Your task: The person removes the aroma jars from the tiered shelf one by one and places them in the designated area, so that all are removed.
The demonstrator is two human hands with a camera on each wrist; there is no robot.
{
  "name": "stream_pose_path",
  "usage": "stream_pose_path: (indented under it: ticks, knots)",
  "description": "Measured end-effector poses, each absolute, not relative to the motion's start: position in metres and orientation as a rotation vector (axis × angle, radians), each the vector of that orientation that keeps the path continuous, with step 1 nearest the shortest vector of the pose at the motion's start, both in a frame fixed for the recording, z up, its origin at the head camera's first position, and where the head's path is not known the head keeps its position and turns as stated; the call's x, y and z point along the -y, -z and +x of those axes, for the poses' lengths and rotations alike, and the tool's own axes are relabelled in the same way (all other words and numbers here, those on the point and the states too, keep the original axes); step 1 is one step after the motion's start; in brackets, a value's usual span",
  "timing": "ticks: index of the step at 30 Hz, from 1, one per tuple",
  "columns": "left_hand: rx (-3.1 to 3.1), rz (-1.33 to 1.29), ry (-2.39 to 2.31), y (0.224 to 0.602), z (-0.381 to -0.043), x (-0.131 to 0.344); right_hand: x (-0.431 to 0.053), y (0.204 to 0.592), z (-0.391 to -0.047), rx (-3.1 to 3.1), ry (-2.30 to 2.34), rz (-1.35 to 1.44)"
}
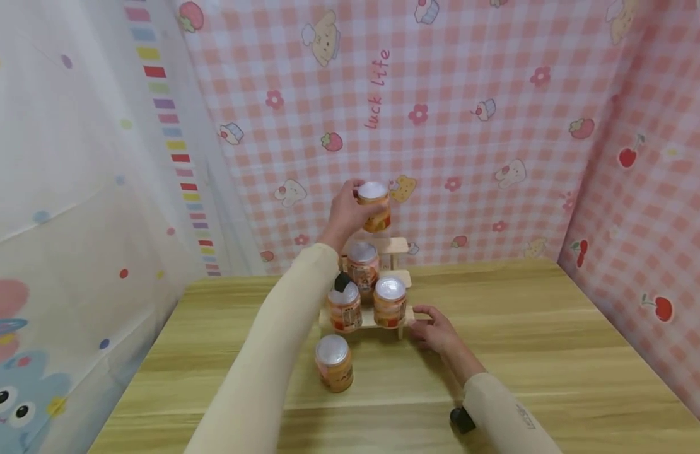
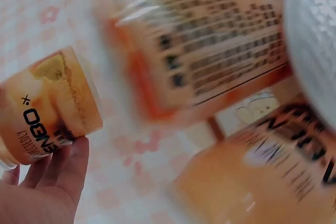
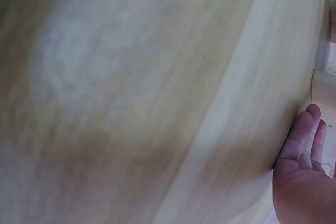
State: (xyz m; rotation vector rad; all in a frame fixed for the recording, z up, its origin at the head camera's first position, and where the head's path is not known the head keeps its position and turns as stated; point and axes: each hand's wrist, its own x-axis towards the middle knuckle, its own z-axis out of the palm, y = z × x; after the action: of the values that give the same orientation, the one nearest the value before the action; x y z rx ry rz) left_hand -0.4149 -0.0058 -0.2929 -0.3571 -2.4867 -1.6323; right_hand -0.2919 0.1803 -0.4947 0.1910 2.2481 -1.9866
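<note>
My left hand (image 1: 350, 211) grips an orange-labelled can (image 1: 374, 217) with a silver lid, held upright above the top tier of a small stepped wooden rack (image 1: 398, 244). In the left wrist view, the fingers (image 2: 79, 161) curl around this can (image 2: 58, 108). A similar can (image 1: 363, 268) stands on the middle tier. On the lowest tier are a left can (image 1: 345, 309) and a right can (image 1: 390, 304). My right hand (image 1: 437, 331) is at the right end of that lowest tier, its extended fingertips touching the wood.
Another can (image 1: 334, 364) stands on the wood-grain table (image 1: 526, 366) in front of the rack. Behind the table hangs a pink checked cloth (image 1: 469, 157), with a white patterned cloth (image 1: 72, 189) on the left and more checked cloth on the right.
</note>
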Motion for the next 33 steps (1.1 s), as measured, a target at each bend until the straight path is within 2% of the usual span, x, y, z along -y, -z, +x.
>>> stream_pose_path:
  ticks: [19,33]
  knots:
    - [2.358,-0.472,1.644,0.243,-0.377,0.054,-0.179,0.495,-0.290,-2.209,1.996,0.191]
    - [2.382,-0.478,1.676,0.234,-0.329,0.107,-0.178,0.492,-0.289,-2.201,1.988,0.136]
